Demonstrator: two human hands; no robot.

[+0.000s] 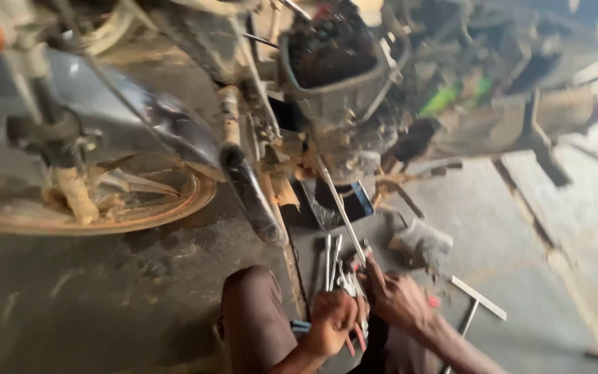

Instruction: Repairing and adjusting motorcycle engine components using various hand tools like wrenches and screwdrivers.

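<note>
Both hands (361, 305) on metal tools (344, 277) beneath motorcycle engine (340, 90).

A motorcycle engine (340, 90) sits above loose wrenches (331, 260) on the floor (105, 305), with the wheel (91, 201) to the left.

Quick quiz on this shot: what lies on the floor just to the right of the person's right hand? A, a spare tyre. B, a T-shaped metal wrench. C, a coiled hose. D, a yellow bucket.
B: a T-shaped metal wrench lies on the concrete floor beside the right hand, its crossbar pale and its shaft pointing toward the bottom edge.
</note>
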